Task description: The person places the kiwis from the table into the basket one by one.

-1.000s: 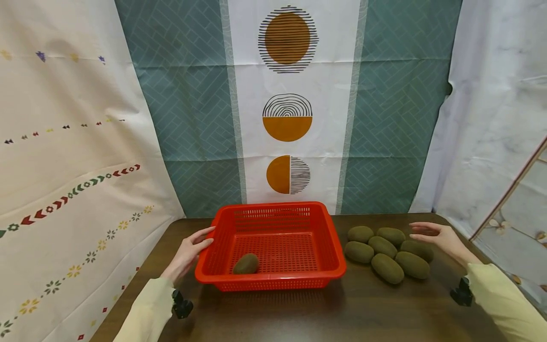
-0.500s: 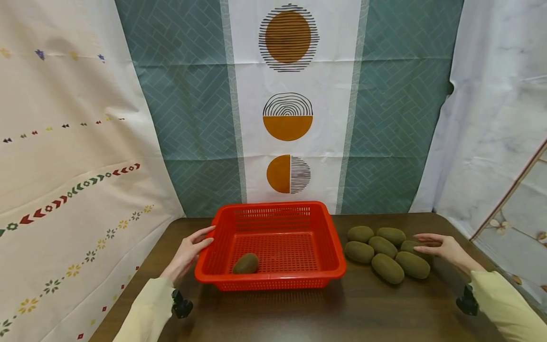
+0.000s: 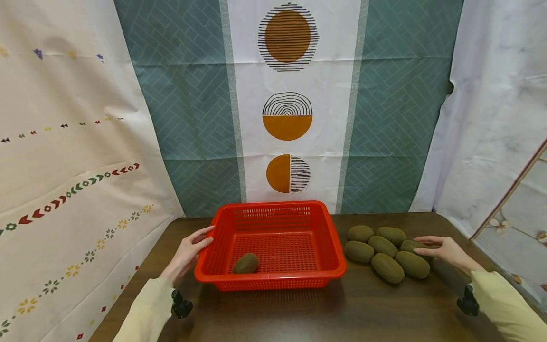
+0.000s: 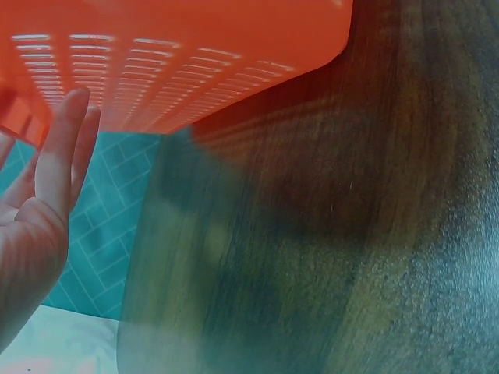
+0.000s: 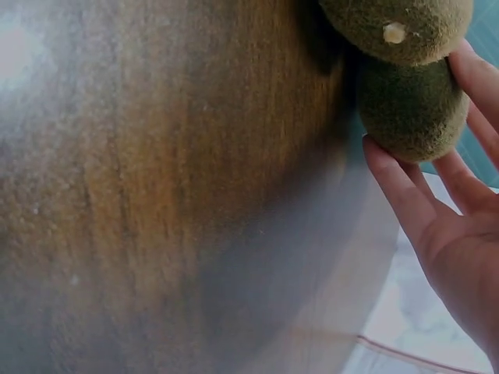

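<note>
In the head view my left hand (image 3: 191,248) is at the left rim of a red perforated plastic basket (image 3: 273,276), its fingers extended and touching it. The left wrist view has those fingers (image 4: 56,167) nearly straight against the basket's outer wall (image 4: 195,35). One brown kiwi (image 3: 246,263) lies inside the basket, front left. On the right, my right hand (image 3: 446,251) grips a kiwi (image 3: 409,245) at the right edge of a group. The right wrist view shows thumb and fingers around that fuzzy kiwi (image 5: 409,117), with another kiwi (image 5: 401,27) right against it.
Several more kiwis (image 3: 387,268) lie close together on the dark wooden table (image 3: 299,316), just right of the basket. A patterned cloth (image 3: 286,142) hangs behind the table. Other cloths hang at the left (image 3: 85,190) and right (image 3: 483,142).
My right hand has come down onto the rightmost kiwi, and its fingers have closed around it. The left hand, basket and kiwis have stayed in place.
</note>
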{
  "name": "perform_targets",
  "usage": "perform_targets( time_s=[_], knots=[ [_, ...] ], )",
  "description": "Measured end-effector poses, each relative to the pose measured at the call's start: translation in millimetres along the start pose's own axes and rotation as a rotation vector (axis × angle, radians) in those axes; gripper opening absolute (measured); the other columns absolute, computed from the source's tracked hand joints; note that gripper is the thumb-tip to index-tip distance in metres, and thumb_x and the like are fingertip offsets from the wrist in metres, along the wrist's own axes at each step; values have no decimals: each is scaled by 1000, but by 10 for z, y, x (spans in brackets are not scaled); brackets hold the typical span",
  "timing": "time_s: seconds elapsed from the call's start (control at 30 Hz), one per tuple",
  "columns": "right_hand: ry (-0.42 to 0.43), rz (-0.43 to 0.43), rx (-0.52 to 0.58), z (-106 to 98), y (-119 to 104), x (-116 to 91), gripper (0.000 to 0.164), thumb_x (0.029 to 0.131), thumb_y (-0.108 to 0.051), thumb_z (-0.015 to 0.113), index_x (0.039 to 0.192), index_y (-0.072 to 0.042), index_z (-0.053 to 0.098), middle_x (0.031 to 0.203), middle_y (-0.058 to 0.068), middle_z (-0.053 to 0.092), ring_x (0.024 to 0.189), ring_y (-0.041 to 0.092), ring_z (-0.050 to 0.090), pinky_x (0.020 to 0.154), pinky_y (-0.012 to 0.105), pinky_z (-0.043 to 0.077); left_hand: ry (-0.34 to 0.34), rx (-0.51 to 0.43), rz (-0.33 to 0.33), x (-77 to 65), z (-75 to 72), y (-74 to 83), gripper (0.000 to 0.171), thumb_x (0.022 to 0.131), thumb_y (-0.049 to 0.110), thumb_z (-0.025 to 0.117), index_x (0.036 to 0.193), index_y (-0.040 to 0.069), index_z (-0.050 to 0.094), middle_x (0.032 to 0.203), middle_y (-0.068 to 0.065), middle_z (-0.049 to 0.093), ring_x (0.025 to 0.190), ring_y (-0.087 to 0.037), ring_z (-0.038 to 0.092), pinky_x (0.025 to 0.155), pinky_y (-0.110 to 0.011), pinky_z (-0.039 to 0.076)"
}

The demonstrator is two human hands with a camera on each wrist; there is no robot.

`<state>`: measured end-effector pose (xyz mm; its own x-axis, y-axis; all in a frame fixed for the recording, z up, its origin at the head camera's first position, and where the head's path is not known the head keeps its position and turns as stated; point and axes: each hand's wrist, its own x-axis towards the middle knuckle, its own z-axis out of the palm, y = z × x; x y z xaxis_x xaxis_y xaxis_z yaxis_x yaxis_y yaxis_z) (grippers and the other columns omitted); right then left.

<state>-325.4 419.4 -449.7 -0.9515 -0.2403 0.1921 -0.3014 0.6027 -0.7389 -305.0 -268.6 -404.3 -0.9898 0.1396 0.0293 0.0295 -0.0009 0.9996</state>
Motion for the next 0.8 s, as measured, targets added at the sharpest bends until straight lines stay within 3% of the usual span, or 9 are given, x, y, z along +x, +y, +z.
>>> perform_targets(
  time_s=[0.13,0.33,0.57,0.8],
  knots=[
    [5,32,-3,-10,-25,-5,46,84,-17,66,116,12,53,114,31,51,71,8,54,53,33,49,0,9,6,16,-13,-29,51,90,12,56,136,2,38,126,-27,44,100,-38,55,76,-45,48],
    [36,63,5,-62,-138,12,50,83,-21,67,119,11,51,117,31,49,79,6,58,58,35,51,17,16,11,95,-75,-162,52,89,17,59,136,6,40,126,-25,45,99,-35,56,75,-45,48],
    [47,10,11,-123,-391,164,51,84,-22,66,122,7,51,118,30,48,82,5,59,62,36,51,3,7,-4,0,-8,-13,51,90,11,57,136,1,37,126,-28,44,99,-38,55,75,-46,48],
    [-16,-74,42,33,-841,421,47,84,-24,66,123,-1,54,119,23,51,86,13,60,61,36,51,-7,6,15,-12,1,-5,53,89,13,58,136,0,36,126,-28,44,99,-37,55,75,-45,48]
  ],
)
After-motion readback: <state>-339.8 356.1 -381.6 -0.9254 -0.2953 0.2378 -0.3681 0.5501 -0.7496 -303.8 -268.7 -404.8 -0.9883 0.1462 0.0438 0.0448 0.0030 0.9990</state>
